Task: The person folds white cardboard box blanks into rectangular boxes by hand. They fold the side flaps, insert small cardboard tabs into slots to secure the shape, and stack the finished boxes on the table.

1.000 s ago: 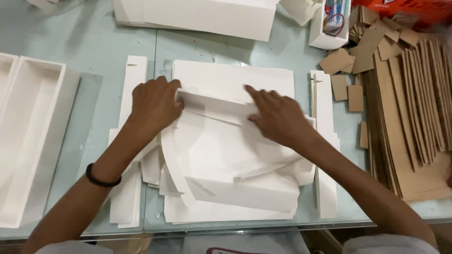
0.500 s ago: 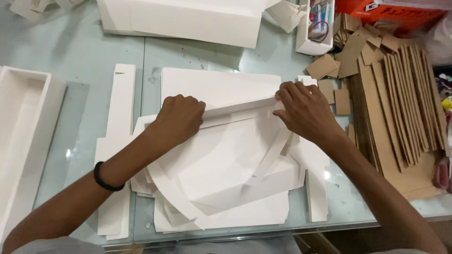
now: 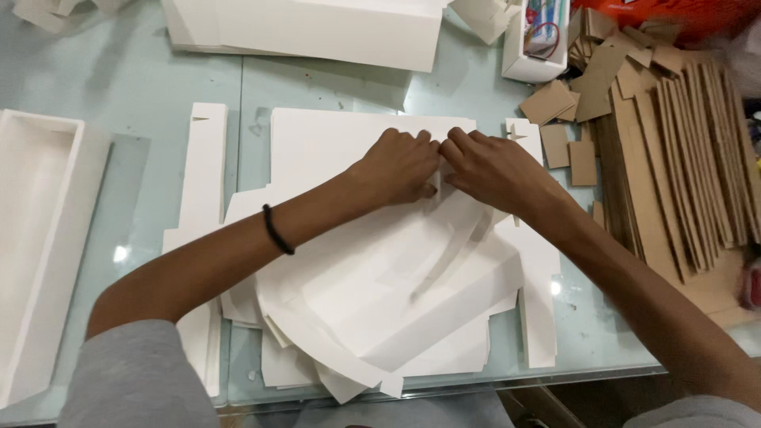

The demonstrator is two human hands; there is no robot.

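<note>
hands meet in the middle here: the left hand (image 3: 400, 166) and the right hand (image 3: 491, 168) sit knuckle to knuckle on the top white die-cut card sheet (image 3: 396, 277), fingers curled down and pinched onto a folded edge of it. both look clamped on that fold, though the fingertips themselves are tucked under so i can't see the exact pinch.

using that top sheet as the landmark: it lies on a messy stack of white card blanks (image 3: 333, 364) that fans out toward the person, all on a glass table (image 3: 135, 119). left of the sheet lies a long narrow white strip (image 3: 202, 174), and further left an open white box tray (image 3: 40, 238). beyond the sheet is a big white folded box (image 3: 317, 28). to the right, brown cardboard strips (image 3: 682, 158) lie fanned out, with small brown cardboard squares (image 3: 567, 119) between them and the sheet.

handling-wise, my guess: the sheet is light, thin, fairly stiff card that keeps a crease but dents or tears if forced. smooth surface, so it probably slides over the blanks below. best grabbed right at the scored fold, thumbs under and fingers over, close together like now. a black band (image 3: 277, 230) sits on the left wrist.
</note>
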